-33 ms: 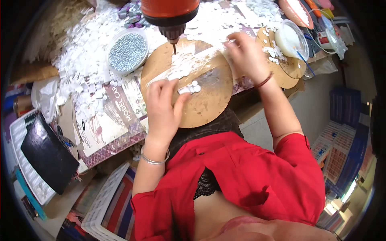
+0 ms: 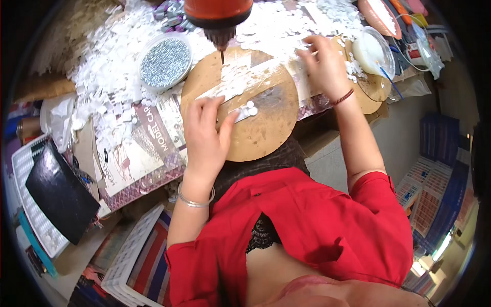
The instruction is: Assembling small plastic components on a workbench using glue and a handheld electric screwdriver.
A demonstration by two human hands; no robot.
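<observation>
My left hand (image 2: pixel 207 130) rests on the left part of a round brown board (image 2: pixel 271 135), thumb and fingers apart. By its thumb tip lies a small white piece (image 2: pixel 241 113) with a few white discs (image 2: pixel 251 108) at its end. Beyond the fingers a white strip (image 2: pixel 255 77) strewn with white bits runs across the board. My right hand (image 2: pixel 325 66) hovers past the board's right edge, its fingers bent and apart, with nothing seen between them. Over the board's far side hangs an orange-red drill (image 2: pixel 217 10), its thin bit (image 2: pixel 222 56) pointing down.
Heaped white pieces (image 2: pixel 102 77) cover the table's left. Among them stands a round tub of silvery bits (image 2: pixel 164 61). At right are a tub of white stuff (image 2: pixel 371 51) with a blue stick and a pink bowl (image 2: pixel 379 18). A white basket (image 2: pixel 41 215) sits far left.
My right hand has shifted a little right and up, away from the board. My left hand stays in place by the white piece. The whole view has moved slightly.
</observation>
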